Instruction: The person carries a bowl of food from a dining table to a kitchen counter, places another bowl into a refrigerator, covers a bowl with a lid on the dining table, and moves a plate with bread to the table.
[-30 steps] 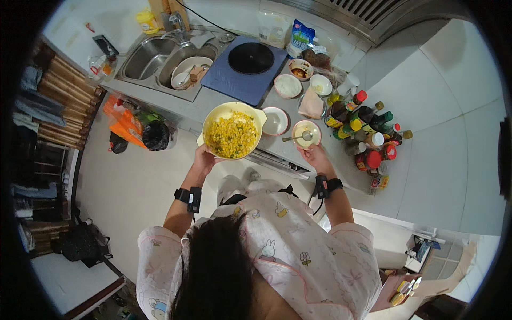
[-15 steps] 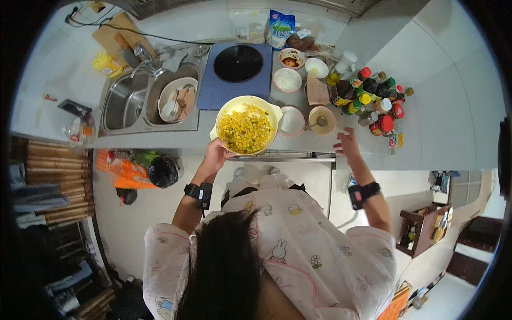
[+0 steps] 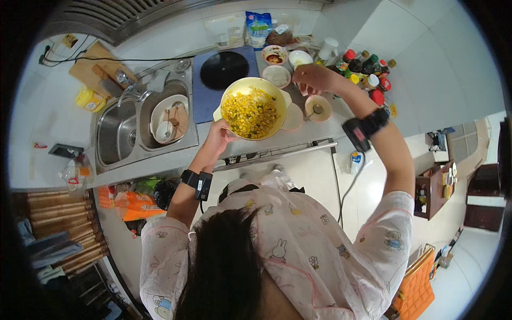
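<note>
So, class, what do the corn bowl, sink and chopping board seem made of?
Corn bowl: glazed ceramic or enamel, perhaps; smooth, pale-yellow wall. Sink: likely satin stainless steel; grey reflections. Chopping board: probably matt wood; tan, no shine.

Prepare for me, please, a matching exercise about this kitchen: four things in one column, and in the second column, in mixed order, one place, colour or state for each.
Things:
1. Pale yellow pan
2. Cooktop
3. Chopping board
4. Bottles and jars

Places, colours, states:
A. Behind the sink
B. Held by the left grip, with yellow kernels inside
C. Grouped at the right part of the counter
D. Blue, with a black disc

Right pairs: 1-B, 2-D, 3-A, 4-C
</note>
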Demonstrator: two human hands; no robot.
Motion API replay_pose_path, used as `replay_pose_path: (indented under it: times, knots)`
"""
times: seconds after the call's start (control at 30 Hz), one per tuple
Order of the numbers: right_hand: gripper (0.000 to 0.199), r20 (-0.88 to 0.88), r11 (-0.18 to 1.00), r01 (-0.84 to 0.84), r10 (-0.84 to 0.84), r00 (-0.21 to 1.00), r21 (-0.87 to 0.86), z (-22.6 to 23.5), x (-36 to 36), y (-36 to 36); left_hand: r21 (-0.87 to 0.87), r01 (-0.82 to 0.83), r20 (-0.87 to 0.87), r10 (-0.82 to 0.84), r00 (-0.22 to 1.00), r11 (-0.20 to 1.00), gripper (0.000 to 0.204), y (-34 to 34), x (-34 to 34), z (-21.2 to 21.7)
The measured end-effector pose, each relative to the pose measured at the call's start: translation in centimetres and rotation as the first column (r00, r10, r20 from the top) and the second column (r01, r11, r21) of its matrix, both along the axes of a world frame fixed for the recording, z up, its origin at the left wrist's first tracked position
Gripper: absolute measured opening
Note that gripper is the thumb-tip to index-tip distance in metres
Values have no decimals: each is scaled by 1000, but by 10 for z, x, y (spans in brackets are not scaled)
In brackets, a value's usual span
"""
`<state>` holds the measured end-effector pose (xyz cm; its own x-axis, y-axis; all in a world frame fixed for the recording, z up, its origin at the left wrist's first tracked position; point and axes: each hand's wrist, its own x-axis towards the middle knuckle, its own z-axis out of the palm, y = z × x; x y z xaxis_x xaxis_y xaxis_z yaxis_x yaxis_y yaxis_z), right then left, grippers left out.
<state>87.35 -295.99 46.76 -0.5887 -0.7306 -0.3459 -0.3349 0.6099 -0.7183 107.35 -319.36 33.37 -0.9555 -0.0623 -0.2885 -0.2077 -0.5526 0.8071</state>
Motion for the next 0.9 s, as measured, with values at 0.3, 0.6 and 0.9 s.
replay_pose_path:
  times: [0.3, 0.6, 0.9]
  knots:
    - [40, 343, 703, 532, -703, 624, 472, -215, 2, 73, 73, -41, 41, 38, 998, 996, 47, 21, -15, -12]
    - [16, 925, 398, 906, -380, 22, 142, -316, -34, 140, 88, -33, 113, 23, 993, 996, 48, 50, -51, -37]
    - [17, 657, 469, 881, -684, 316, 65, -200, 23, 160, -58, -75, 45, 78, 996, 996, 61, 54, -48, -27]
